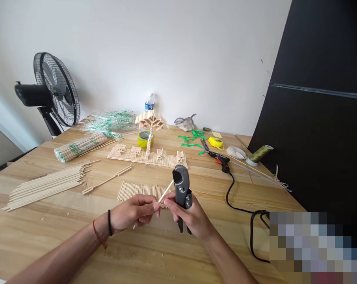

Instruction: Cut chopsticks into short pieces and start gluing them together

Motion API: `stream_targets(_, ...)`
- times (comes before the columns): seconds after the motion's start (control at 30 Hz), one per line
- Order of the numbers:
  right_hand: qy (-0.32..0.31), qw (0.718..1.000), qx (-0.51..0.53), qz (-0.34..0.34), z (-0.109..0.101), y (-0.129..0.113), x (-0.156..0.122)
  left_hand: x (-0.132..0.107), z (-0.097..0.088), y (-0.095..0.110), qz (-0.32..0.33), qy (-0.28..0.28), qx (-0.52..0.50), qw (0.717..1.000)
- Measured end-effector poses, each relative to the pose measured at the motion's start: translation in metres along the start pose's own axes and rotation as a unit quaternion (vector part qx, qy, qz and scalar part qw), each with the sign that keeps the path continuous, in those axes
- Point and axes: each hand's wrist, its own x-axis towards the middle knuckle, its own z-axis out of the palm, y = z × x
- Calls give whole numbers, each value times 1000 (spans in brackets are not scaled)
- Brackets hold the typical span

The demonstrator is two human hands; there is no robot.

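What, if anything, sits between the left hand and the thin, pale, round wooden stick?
Nothing visible: the left hand pinches the thin, pale, round wooden stick directly. The right hand, holding a grey metal cutter, is alongside, not between them.

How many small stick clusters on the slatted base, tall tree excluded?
4: left cluster and second cluster left of the tree; third cluster and fourth cluster right of it. Anything behind the trunk would be hidden.
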Motion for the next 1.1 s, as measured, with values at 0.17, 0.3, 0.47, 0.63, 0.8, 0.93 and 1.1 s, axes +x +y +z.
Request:
stream_targets(0.17, 25, 998, 60, -1, 7, 0, 1, 0, 1, -2, -3, -14, 14, 1000)
stream_targets(0.3, 36, 992, 120, 10, 10, 6, 1, -3, 5, -2, -16, -49, 41, 998)
stream_targets(0.47, 137, 971, 194, 10, -1, 11, 3, -10, -22, 13, 52, 105, 95, 989)
stream_targets(0.63, 183, 966, 181, 5, -9, 10, 7, -15, -70, 20, 155, 332, 160, 917)
stream_targets(0.8, 164, 977, 139, -4, -8, 18, 6, -13, -88, 10, 124, 354, 257, 891)
stream_targets(0.93, 156, 981, 110, -12, -9, 24, 6, -11, -86, 9, 106, 362, 348, 859)
stream_targets(1.1, 155, 984, 89, -16, -13, 24, 6, -19, -91, 18, 70, 355, 421, 831)
